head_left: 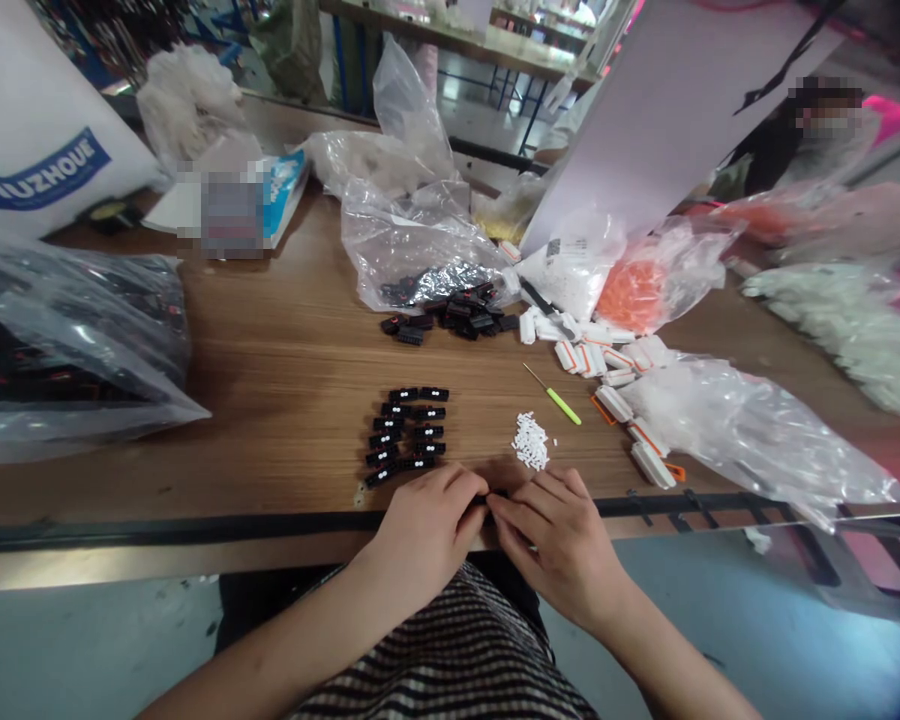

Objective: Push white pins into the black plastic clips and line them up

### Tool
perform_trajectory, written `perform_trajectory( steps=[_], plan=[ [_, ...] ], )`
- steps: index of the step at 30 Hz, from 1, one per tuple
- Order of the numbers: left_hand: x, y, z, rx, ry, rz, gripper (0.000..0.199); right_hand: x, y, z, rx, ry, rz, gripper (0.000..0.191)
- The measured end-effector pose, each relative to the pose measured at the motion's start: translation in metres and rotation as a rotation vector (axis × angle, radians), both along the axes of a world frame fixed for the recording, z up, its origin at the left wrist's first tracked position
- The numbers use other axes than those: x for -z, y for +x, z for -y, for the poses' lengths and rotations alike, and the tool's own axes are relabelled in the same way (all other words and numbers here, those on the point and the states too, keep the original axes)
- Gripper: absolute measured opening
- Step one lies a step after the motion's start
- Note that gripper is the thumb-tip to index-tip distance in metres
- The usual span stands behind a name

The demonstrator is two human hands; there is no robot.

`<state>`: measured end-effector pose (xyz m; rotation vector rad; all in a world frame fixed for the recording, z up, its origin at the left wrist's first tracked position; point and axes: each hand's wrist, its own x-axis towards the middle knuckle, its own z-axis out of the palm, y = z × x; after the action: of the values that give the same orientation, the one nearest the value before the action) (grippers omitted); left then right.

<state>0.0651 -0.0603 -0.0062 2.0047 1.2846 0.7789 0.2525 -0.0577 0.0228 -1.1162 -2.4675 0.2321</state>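
Observation:
At the table's front edge, my left hand (436,518) and my right hand (553,532) meet with fingers pinched. Between them is a small black piece (482,498), mostly hidden by the fingers. Left of centre, several black connectors (429,433) with white dots lie in two columns. Just beyond my right hand sits a heap of small white pins (530,441). A tool with a yellow-green handle (563,406) and thin shaft lies behind the heap. More black connectors (474,312) are piled farther back, by the mouth of a clear bag (412,235).
White housings with orange parts (586,358) lie right of centre, beside a clear bag (750,420). A large bag of black parts (75,335) stands left. Orange pieces (634,293) fill another bag at the back right. A person (795,140) is at the upper right.

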Motion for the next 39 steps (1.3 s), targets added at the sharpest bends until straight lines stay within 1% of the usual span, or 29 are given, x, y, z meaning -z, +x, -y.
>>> perform_trajectory(
  steps=[2,4,5,6,7,8,9,11,14,19,22,24,26,27,30,33,39],
  plan=[
    [0.001,0.000,0.000,-0.002,0.000,0.003,0.011,-0.002,0.004,-0.002,-0.010,-0.032,-0.021,0.016],
    [0.002,-0.001,0.001,0.006,-0.001,0.004,0.008,-0.003,0.016,-0.009,0.027,-0.089,-0.088,0.017],
    [0.003,-0.001,0.001,0.011,0.002,0.005,0.007,-0.002,0.024,-0.015,0.079,-0.106,-0.125,0.017],
    [0.003,-0.001,0.001,0.016,0.007,0.007,0.007,0.000,0.034,-0.022,0.159,-0.102,-0.153,0.016],
    [0.004,-0.002,0.001,0.017,0.013,0.010,0.007,0.002,0.045,-0.030,0.270,-0.093,-0.162,0.015],
    [0.005,-0.002,0.001,0.015,0.020,0.011,0.008,0.005,0.055,-0.037,0.345,-0.083,-0.143,0.016],
    [0.006,-0.001,0.001,0.011,0.025,0.013,0.008,0.009,0.064,-0.045,0.396,-0.087,-0.105,0.017],
    [0.006,-0.001,0.000,0.006,0.030,0.013,0.008,0.015,0.078,-0.057,0.426,-0.135,-0.047,0.019],
    [0.004,0.000,0.000,0.005,0.029,0.013,0.008,0.019,0.085,-0.066,0.397,-0.209,-0.023,0.020],
    [0.003,0.000,0.000,0.005,0.022,0.013,0.009,0.013,0.080,-0.068,0.395,-0.260,0.019,0.019],
    [0.003,-0.001,0.000,0.006,0.012,0.017,0.009,0.009,0.072,-0.062,0.425,-0.262,0.021,0.019],
    [0.003,-0.001,0.000,0.012,0.002,0.017,0.009,0.004,0.063,-0.053,0.413,-0.291,-0.064,0.019],
    [0.002,-0.001,0.000,0.018,-0.004,0.012,0.009,0.000,0.049,-0.039,0.346,-0.354,-0.165,0.018],
    [0.001,-0.001,0.000,0.019,-0.006,0.006,0.008,-0.003,0.042,-0.032,0.292,-0.392,-0.192,0.017],
    [0.000,-0.001,0.000,0.013,-0.015,-0.003,0.007,-0.006,0.022,-0.016,0.148,-0.457,-0.192,0.015],
    [0.001,-0.001,0.000,0.011,-0.011,0.006,0.008,-0.004,0.011,-0.011,0.107,-0.437,-0.196,0.015],
    [0.002,-0.001,0.000,0.014,-0.004,0.011,0.007,0.000,0.009,-0.015,0.104,-0.337,-0.184,0.014]
  ],
)
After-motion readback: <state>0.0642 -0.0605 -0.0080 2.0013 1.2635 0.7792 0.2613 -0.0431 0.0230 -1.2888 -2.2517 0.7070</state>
